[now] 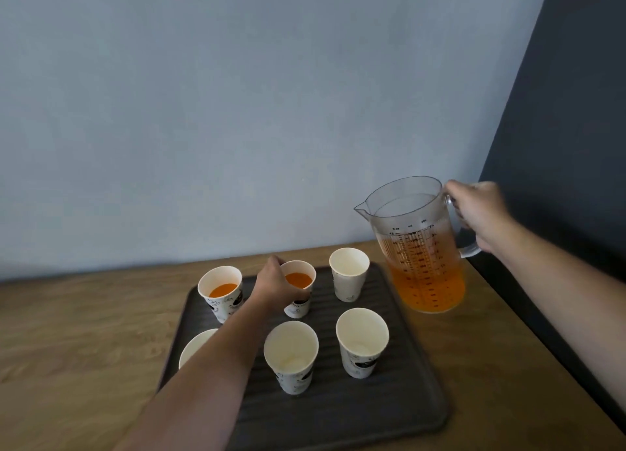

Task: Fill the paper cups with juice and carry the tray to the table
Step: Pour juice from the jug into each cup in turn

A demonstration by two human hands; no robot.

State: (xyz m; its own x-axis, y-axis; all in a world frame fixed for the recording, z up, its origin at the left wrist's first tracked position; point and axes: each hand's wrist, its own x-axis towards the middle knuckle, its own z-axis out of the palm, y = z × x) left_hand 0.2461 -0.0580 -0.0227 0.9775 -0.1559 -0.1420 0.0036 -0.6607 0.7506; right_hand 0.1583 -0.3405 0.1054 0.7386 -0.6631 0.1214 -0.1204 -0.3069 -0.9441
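Observation:
A dark ribbed tray (389,413) on a wooden counter carries several white paper cups. The back-left cup (220,289) and the back-middle cup (299,288) hold orange juice. My left hand (276,283) wraps around the back-middle cup. The back-right cup (349,278), the front-middle cup (291,356) and the front-right cup (362,340) are empty. My left forearm hides most of the front-left cup (194,347). My right hand (481,213) grips the handle of a clear measuring jug (420,244), about half full of juice, held upright above the tray's right edge.
The wooden counter (84,342) meets a pale blue wall behind. A dark wall panel (569,146) runs along the counter's right edge, close to the jug and my right arm. Bare wood lies left of the tray.

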